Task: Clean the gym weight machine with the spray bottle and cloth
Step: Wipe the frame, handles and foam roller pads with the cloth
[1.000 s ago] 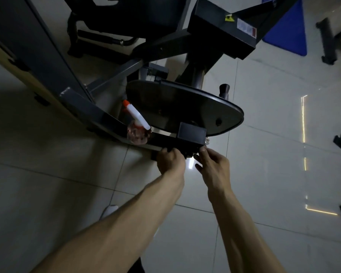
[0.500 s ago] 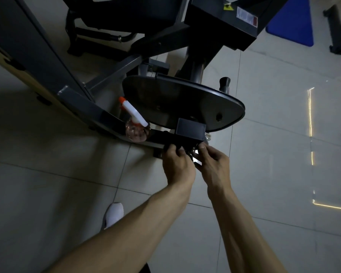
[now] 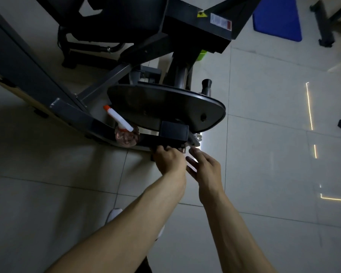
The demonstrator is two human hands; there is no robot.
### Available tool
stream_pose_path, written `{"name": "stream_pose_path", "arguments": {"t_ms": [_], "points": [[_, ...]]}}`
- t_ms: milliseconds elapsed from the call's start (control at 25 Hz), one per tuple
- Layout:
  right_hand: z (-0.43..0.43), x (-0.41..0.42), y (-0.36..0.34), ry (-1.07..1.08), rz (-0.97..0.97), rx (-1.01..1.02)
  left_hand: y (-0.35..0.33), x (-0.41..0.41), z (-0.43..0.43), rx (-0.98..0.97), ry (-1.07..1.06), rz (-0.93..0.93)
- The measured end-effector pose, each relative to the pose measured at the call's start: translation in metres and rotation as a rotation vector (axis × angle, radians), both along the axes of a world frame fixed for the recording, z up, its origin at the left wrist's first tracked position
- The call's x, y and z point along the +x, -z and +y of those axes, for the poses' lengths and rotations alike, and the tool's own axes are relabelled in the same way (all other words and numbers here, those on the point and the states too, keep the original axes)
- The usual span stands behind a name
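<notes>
- Working low at the front of the dark grey steel gym weight machine (image 3: 71, 111): both hands are under its black oval plate (image 3: 165, 107), at a small black box-shaped bracket (image 3: 173, 132) on the frame beam.
- Left hand (image 3: 169, 159): knuckles bent, fingertips tucked against the bracket's lower edge, likely to steady or rub that underside. Too dark to tell whether they pinch a cloth.
- Right hand (image 3: 204, 166): fingers loosely spread and holding nothing, tips just short of the metal spring (image 3: 198, 137) beside the bracket.
- Clear, round-bodied plastic spray bottle (image 3: 124, 133), white trigger head, orange nozzle: it stands by the beam, left of the left hand. It is near that hand's fingers but apart from them, probably parked to free both hands.
- No cloth plainly in sight.
</notes>
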State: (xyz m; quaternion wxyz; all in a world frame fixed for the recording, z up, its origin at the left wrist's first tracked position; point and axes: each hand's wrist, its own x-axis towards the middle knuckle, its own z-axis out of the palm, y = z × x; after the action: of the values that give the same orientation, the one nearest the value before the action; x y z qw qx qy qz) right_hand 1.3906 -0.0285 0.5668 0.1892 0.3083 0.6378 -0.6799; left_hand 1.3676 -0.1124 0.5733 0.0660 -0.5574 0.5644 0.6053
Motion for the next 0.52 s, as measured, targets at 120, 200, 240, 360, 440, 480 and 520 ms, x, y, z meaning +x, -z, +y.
{"name": "stream_pose_path", "arguments": {"t_ms": [120, 200, 240, 360, 440, 480, 520], "points": [[0.017, 0.009, -0.001, 0.026, -0.059, -0.049, -0.009, -0.003, 0.021, 0.039, -0.005, 0.011], [0.024, 0.011, -0.005, -0.015, -0.087, -0.144, -0.024, 0.003, 0.045, -0.009, 0.131, 0.075], [0.027, 0.012, -0.011, 0.001, -0.116, -0.197, -0.03, 0.008, 0.055, -0.03, 0.201, 0.102], [0.024, 0.022, -0.026, 0.073, -0.127, -0.291, -0.044, 0.025, 0.062, -0.026, 0.375, 0.149], [0.005, 0.025, -0.042, 0.25, -0.155, -0.64, -0.043, 0.041, 0.052, -0.054, 0.523, 0.191], [0.005, 0.024, -0.036, 0.451, -0.331, -0.584, -0.036, 0.05, 0.043, -0.072, 0.584, 0.231], [0.002, 0.033, -0.013, 0.33, -0.161, -0.231, -0.031, 0.059, 0.03, -0.076, 0.632, 0.267]]}}
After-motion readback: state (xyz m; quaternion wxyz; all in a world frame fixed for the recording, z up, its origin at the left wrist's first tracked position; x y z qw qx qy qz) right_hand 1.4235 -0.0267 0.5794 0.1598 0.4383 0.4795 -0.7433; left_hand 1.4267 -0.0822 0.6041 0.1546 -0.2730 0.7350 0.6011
